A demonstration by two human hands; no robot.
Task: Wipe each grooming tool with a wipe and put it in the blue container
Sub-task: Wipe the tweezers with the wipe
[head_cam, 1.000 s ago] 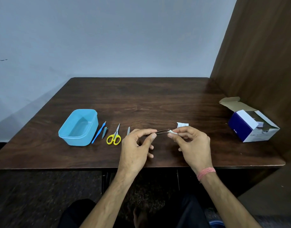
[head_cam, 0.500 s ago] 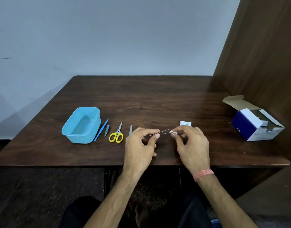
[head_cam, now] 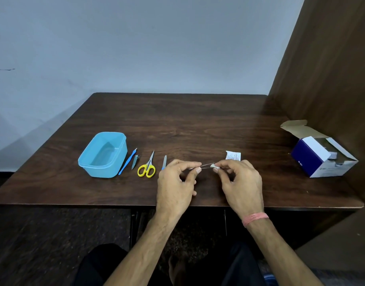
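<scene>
The blue container (head_cam: 103, 154), a smooth round-cornered plastic tub, is set at the near left of the dark wood-grain table (head_cam: 198, 124), with nothing seen in it yet. Just to its right are lined a blue stick tool (head_cam: 128, 161), small clippers (head_cam: 135, 162), yellow-handled scissors (head_cam: 147, 167) and a thin file (head_cam: 164, 162). Thin metal tweezers (head_cam: 205, 165) are pinched by the left hand (head_cam: 177, 182), and their tip is clamped in a small white wipe (head_cam: 214, 166) by the right hand (head_cam: 239, 180); being slim and slick, they could probably slip out if the wipe is pulled hard.

Soft, dim light is falling on my counter (head_cam: 177, 124), making a pale shine on the right. The wide view is bending the edges. My hands are looking sharp.
</scene>
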